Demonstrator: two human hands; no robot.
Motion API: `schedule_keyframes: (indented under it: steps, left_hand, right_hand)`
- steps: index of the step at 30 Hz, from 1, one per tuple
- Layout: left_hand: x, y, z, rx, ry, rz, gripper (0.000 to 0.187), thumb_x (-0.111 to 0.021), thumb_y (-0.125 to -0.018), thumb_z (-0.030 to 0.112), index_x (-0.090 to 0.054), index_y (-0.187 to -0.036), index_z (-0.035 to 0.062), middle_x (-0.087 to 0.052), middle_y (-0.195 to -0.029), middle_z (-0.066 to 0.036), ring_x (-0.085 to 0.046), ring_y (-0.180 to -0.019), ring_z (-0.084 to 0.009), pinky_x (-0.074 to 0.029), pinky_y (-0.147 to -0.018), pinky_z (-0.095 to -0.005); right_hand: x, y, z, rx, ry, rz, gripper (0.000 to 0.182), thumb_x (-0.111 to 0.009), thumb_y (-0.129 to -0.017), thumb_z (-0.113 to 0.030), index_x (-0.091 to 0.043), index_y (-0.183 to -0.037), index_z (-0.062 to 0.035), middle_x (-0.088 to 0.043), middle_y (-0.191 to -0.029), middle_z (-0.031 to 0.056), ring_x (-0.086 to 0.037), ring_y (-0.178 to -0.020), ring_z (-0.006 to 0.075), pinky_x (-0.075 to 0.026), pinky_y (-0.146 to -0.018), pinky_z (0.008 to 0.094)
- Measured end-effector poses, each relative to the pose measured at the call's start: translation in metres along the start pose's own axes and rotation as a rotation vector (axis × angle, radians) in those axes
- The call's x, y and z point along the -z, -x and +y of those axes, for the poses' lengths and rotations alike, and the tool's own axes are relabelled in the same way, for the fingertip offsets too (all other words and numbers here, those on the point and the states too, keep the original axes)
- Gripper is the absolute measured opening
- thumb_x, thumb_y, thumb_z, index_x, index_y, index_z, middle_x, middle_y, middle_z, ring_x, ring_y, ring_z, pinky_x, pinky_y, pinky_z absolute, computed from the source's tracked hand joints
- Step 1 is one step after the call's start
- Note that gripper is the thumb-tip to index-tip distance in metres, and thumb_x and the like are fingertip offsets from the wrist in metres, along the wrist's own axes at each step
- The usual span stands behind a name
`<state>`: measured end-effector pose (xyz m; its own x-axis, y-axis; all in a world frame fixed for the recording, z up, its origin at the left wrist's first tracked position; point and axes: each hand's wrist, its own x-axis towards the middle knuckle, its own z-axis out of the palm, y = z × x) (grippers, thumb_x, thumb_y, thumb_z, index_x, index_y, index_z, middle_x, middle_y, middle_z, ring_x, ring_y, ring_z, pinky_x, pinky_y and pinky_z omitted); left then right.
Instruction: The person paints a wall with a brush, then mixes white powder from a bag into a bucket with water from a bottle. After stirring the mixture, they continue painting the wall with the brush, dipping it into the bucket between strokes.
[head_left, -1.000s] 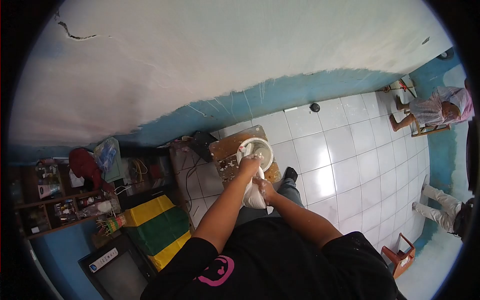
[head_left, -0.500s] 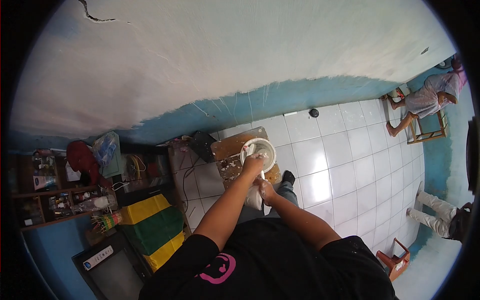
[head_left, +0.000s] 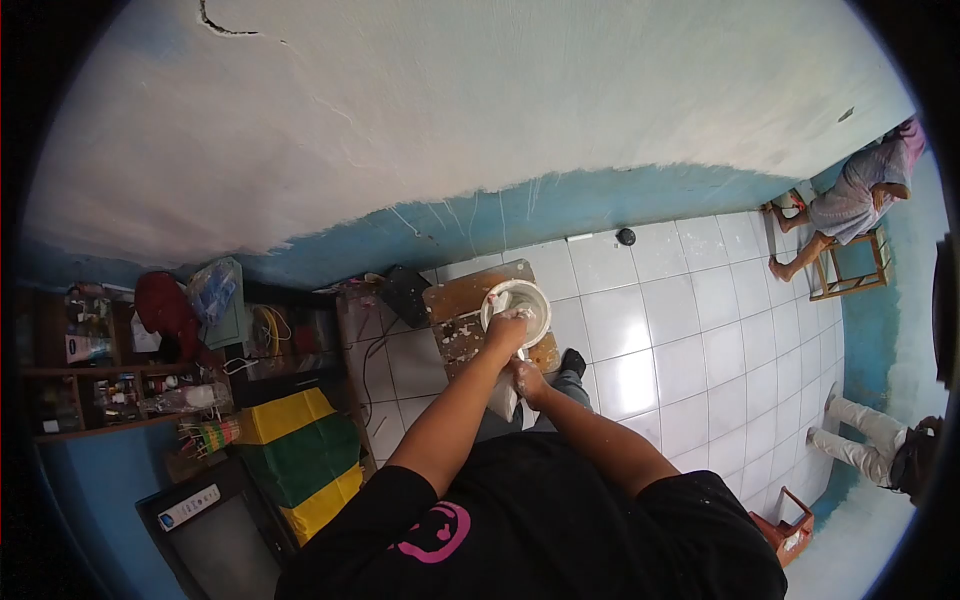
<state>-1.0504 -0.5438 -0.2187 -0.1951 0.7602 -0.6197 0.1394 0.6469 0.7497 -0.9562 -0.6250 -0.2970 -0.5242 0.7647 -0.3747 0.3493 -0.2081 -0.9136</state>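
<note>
A round white bucket (head_left: 543,318) stands on a wooden stool (head_left: 465,297) spattered with white paint. Over the bucket's near left edge is my left hand (head_left: 507,330), its fingers closed; what it grips is too small to make out. Just below and to the right, my right hand (head_left: 530,383) is closed beside a white cloth or bag (head_left: 504,399) hanging near the stool's front edge. Its grip is partly hidden. Both hands carry white smears.
A wall (head_left: 450,100) painted white above blue rises ahead. Shelves (head_left: 110,380) with bottles stand left. A person (head_left: 855,205) sits on a wooden stool (head_left: 845,275) at right; another person (head_left: 870,435) stands below. A black round object (head_left: 626,236) lies on the tiled floor (head_left: 690,330).
My right hand has shifted slightly left towards the cloth or bag, which now hangs more narrowly. My left hand stays over the bucket. The view has tilted slightly.
</note>
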Motion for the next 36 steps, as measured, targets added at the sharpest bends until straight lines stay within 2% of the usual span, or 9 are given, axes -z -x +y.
schedule_keyframes:
  steps: [5,8,12,18,21,22,27,30,36]
  left_hand:
    - [0.000,-0.001,0.006,0.006,-0.049,0.022,0.032,-0.055,-0.078,0.022,-0.063,-0.101,0.0021,-0.066,-0.087,-0.016,-0.063,-0.078,-0.0197,-0.047,-0.070,-0.0290]
    - [0.002,0.002,0.011,-0.015,-0.096,-0.005,0.030,-0.054,-0.078,0.022,-0.064,-0.099,0.0022,-0.065,-0.086,-0.016,-0.063,-0.078,-0.0200,-0.047,-0.070,-0.0295]
    - [0.006,0.018,0.031,0.052,-0.058,-0.037,0.029,-0.054,-0.079,0.021,-0.064,-0.098,0.0024,-0.065,-0.085,-0.016,-0.063,-0.077,-0.0216,-0.047,-0.069,-0.0298]
    - [-0.004,-0.033,-0.037,-0.045,-0.129,0.024,0.031,-0.054,-0.079,0.021,-0.062,-0.101,0.0005,-0.065,-0.082,-0.016,-0.064,-0.073,-0.0210,-0.048,-0.064,-0.0307]
    - [0.004,-0.019,-0.007,0.082,-0.194,-0.075,0.028,-0.054,-0.079,0.016,-0.062,-0.099,-0.0017,-0.066,-0.083,-0.015,-0.065,-0.071,-0.0197,-0.048,-0.062,-0.0298]
    - [0.006,-0.012,0.004,0.132,-0.141,-0.100,0.027,-0.054,-0.079,0.014,-0.062,-0.098,-0.0031,-0.066,-0.083,-0.015,-0.065,-0.070,-0.0198,-0.049,-0.062,-0.0294]
    - [0.000,-0.017,0.007,0.266,0.153,-0.144,0.019,-0.055,-0.077,0.003,-0.060,-0.090,-0.0105,-0.065,-0.081,-0.015,-0.065,-0.067,-0.0206,-0.049,-0.055,-0.0289]
    - [0.000,-0.021,0.011,0.264,-0.089,-0.198,0.020,-0.057,-0.076,0.003,-0.058,-0.089,-0.0132,-0.065,-0.079,-0.016,-0.065,-0.065,-0.0219,-0.049,-0.051,-0.0306]
    - [-0.004,-0.046,-0.013,0.291,-0.066,-0.263,0.026,-0.055,-0.078,0.002,-0.052,-0.098,-0.0152,-0.062,-0.084,-0.020,-0.065,-0.070,-0.0265,-0.052,-0.054,-0.0357]
  right_hand:
    - [-0.019,-0.017,0.045,-0.024,-0.290,0.066,0.039,-0.036,-0.088,-0.028,-0.054,-0.108,0.0001,-0.058,-0.107,0.0131,-0.055,-0.098,0.0217,-0.040,-0.087,0.0338]
    - [-0.008,-0.010,0.020,-0.098,-0.144,0.014,0.037,-0.036,-0.088,-0.025,-0.053,-0.110,-0.0005,-0.057,-0.108,0.0122,-0.054,-0.098,0.0213,-0.040,-0.088,0.0349]
    - [0.000,0.002,-0.013,0.053,0.092,0.101,0.028,-0.042,-0.081,-0.012,-0.055,-0.104,-0.0024,-0.059,-0.100,0.0231,-0.058,-0.092,0.0363,-0.045,-0.078,0.0406]
    - [-0.012,-0.009,0.014,-0.146,-0.617,-0.001,0.033,-0.041,-0.088,-0.022,-0.051,-0.112,-0.0017,-0.061,-0.100,0.0159,-0.058,-0.094,0.0268,-0.044,-0.082,0.0366]
    - [-0.004,0.000,-0.017,-0.393,-1.071,0.000,0.039,-0.042,-0.090,-0.030,-0.049,-0.117,-0.0027,-0.061,-0.101,0.0118,-0.058,-0.093,0.0236,-0.044,-0.082,0.0349]
    - [0.005,-0.001,-0.023,-0.492,-1.154,-0.115,0.044,-0.047,-0.088,-0.037,-0.048,-0.118,-0.0048,-0.059,-0.104,0.0110,-0.059,-0.090,0.0231,-0.046,-0.079,0.0352]
    - [0.012,0.001,-0.037,-0.503,-1.259,-0.085,0.044,-0.054,-0.085,-0.038,-0.048,-0.114,-0.0060,-0.059,-0.099,0.0111,-0.060,-0.081,0.0222,-0.049,-0.072,0.0372]
    - [0.013,-0.001,-0.036,-0.491,-1.322,-0.033,0.041,-0.057,-0.084,-0.035,-0.049,-0.111,-0.0061,-0.059,-0.095,0.0101,-0.060,-0.078,0.0221,-0.049,-0.070,0.0373]
    - [0.017,-0.010,-0.021,-0.477,-1.317,0.020,0.037,-0.058,-0.083,-0.032,-0.050,-0.109,-0.0054,-0.059,-0.093,0.0091,-0.060,-0.077,0.0213,-0.049,-0.069,0.0356]
